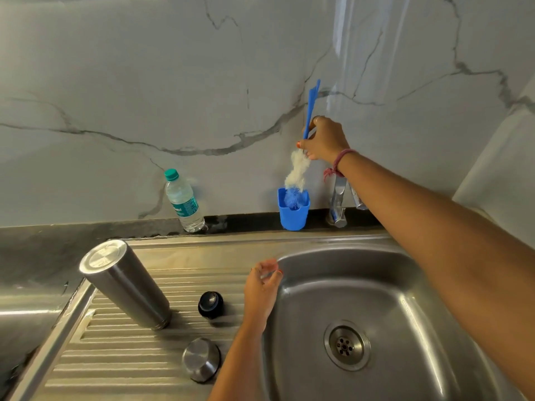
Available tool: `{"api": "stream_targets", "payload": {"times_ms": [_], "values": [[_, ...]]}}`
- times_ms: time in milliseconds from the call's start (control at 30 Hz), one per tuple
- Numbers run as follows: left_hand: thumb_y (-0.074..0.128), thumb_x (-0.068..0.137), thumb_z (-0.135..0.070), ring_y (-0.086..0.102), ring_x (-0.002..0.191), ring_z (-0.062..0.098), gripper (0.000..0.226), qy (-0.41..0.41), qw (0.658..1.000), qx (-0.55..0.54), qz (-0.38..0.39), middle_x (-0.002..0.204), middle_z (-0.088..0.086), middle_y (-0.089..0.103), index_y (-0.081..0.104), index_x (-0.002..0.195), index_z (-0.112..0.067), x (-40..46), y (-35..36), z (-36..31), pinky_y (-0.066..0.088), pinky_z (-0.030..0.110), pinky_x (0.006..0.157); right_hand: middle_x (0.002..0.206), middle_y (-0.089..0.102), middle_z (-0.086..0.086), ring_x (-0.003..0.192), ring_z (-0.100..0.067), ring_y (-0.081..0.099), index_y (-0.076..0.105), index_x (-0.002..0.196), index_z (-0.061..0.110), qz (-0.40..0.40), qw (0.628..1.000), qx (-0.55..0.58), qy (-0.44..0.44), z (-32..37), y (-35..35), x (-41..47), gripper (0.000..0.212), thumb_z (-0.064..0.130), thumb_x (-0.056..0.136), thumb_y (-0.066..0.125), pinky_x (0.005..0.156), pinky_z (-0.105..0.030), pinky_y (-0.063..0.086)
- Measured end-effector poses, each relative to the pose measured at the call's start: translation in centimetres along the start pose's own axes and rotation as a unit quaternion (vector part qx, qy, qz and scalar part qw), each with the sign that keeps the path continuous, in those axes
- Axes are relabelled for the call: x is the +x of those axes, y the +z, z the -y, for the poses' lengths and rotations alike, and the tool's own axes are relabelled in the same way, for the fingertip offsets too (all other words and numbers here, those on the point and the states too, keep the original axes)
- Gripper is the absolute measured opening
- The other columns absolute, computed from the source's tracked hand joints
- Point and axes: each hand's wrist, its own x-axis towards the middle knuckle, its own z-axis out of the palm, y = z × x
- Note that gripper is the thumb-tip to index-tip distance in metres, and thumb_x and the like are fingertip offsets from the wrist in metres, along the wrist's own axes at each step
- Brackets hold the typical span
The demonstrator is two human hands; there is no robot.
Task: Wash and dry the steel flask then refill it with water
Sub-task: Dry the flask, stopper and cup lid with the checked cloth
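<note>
The steel flask (124, 282) stands upside down on the ribbed drainboard (115, 357), left of the sink. Its black stopper (210, 304) and steel cap (201, 359) lie beside it on the ribs. My right hand (325, 141) grips the blue handle of a bottle brush (298, 169) near the back wall; the brush's white and blue bristles dip into a blue holder cup (293, 214). My left hand (262, 289) hovers over the sink's left rim with loosely curled fingers and holds nothing.
The steel sink basin (405, 285) with its drain (346, 345) fills the lower right. A chrome tap (338, 202) stands behind my right forearm. A plastic water bottle (183, 202) with a teal cap stands against the marble wall. Dark counter lies at left.
</note>
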Motion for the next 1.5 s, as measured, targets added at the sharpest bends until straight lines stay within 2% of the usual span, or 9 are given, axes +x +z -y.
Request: {"api": "stream_targets", "payload": {"times_ms": [133, 267, 400, 533, 767, 933, 1167, 1333, 1500], "values": [[0.065, 0.093, -0.011, 0.062, 0.093, 0.007, 0.016, -0.011, 1.0, -0.006, 0.002, 0.104, -0.007, 0.065, 0.064, 0.108, -0.017, -0.1, -0.1, 0.5, 0.045, 0.017, 0.069, 0.106, 0.067, -0.014, 0.093, -0.029, 0.068, 0.061, 0.109, 0.004, 0.033, 0.999, -0.006, 0.039, -1.1, 0.9, 0.5, 0.027, 0.011, 0.085, 0.071, 0.082, -0.041, 0.058], [0.065, 0.093, -0.008, 0.063, 0.093, 0.011, 0.015, -0.013, 1.0, -0.013, -0.004, 0.101, -0.007, 0.067, 0.064, 0.101, -0.02, 0.0, -0.2, 0.9, 0.045, 0.017, 0.069, 0.109, 0.066, -0.015, 0.093, -0.03, 0.069, 0.06, 0.113, 0.003, 0.06, 0.995, 0.019, 0.075, -1.7, 1.1, 0.5, 0.025, 0.009, 0.09, 0.065, 0.077, -0.036, 0.059], [0.065, 0.092, -0.005, 0.063, 0.092, 0.013, 0.019, -0.009, 1.0, -0.012, -0.003, 0.1, -0.006, 0.068, 0.064, 0.095, -0.024, 0.1, 0.0, 1.2, 0.046, 0.018, 0.07, 0.111, 0.067, -0.016, 0.093, -0.029, 0.069, 0.061, 0.114, 0.003, 0.07, 0.994, 0.025, 0.08, -1.7, 0.8, 0.7, 0.028, 0.011, 0.089, 0.068, 0.079, -0.037, 0.059], [0.064, 0.092, -0.006, 0.065, 0.093, 0.016, 0.02, -0.01, 1.0, -0.004, 0.0, 0.099, -0.006, 0.068, 0.064, 0.094, -0.025, 0.0, 0.1, 1.3, 0.047, 0.021, 0.073, 0.11, 0.066, -0.014, 0.095, -0.027, 0.068, 0.061, 0.113, 0.004, 0.075, 0.994, 0.017, 0.08, -1.6, 0.2, 0.5, 0.03, 0.015, 0.087, 0.07, 0.077, -0.031, 0.058], [0.064, 0.093, -0.007, 0.064, 0.091, 0.01, 0.017, 0.003, 1.0, 0.018, -0.003, 0.098, -0.007, 0.066, 0.064, 0.096, -0.023, -0.6, 0.1, 0.5, 0.046, 0.012, 0.067, 0.108, 0.067, -0.02, 0.098, -0.032, 0.067, 0.062, 0.112, -0.003, 0.053, 0.996, -0.02, 0.062, -1.4, -1.6, -0.5, 0.035, 0.021, 0.087, 0.071, 0.084, -0.039, 0.057], [0.064, 0.094, -0.01, 0.061, 0.089, 0.005, 0.014, 0.021, 0.999, 0.044, -0.002, 0.1, -0.008, 0.064, 0.064, 0.104, -0.02, -1.6, 0.1, -0.4, 0.043, 0.003, 0.062, 0.115, 0.066, -0.014, 0.105, -0.027, 0.064, 0.061, 0.119, 0.003, 0.037, 0.998, -0.04, 0.025, -0.5, -3.6, -1.5, 0.042, 0.027, 0.086, 0.072, 0.094, -0.04, 0.053], [0.062, 0.094, -0.012, 0.065, 0.093, 0.009, 0.013, 0.082, 0.993, 0.077, 0.031, 0.101, -0.006, 0.068, 0.065, 0.102, -0.022, -3.2, -0.1, -1.6, 0.047, 0.012, 0.072, 0.105, 0.068, -0.009, 0.097, -0.02, 0.065, 0.062, 0.115, 0.007, -0.001, 1.0, -0.018, -0.022, 1.3, -7.0, -5.4, 0.035, 0.026, 0.086, 0.071, 0.09, -0.032, 0.054], [0.062, 0.095, -0.013, 0.062, 0.095, 0.001, 0.018, 0.11, 0.988, 0.096, 0.056, 0.102, -0.012, 0.065, 0.06, 0.103, -0.03, -4.8, 0.0, -2.6, 0.046, 0.01, 0.072, 0.1, 0.062, 0.005, 0.089, -0.007, 0.057, 0.064, 0.113, 0.013, -0.049, 0.996, -0.012, -0.068, 1.8, -9.3, -11.2, 0.028, 0.027, 0.09, 0.067, 0.066, -0.004, 0.039], [0.062, 0.095, -0.012, 0.064, 0.098, 0.003, 0.017, 0.119, 0.989, 0.048, 0.076, 0.107, -0.012, 0.067, 0.066, 0.104, -0.026, -6.4, 0.6, -3.0, 0.051, 0.019, 0.083, 0.095, 0.07, 0.003, 0.089, -0.006, 0.066, 0.068, 0.103, 0.017, -0.089, 0.993, 0.06, -0.057, -0.8, -10.6, -18.2, 0.016, 0.025, 0.09, 0.065, 0.082, -0.016, 0.053]]}}
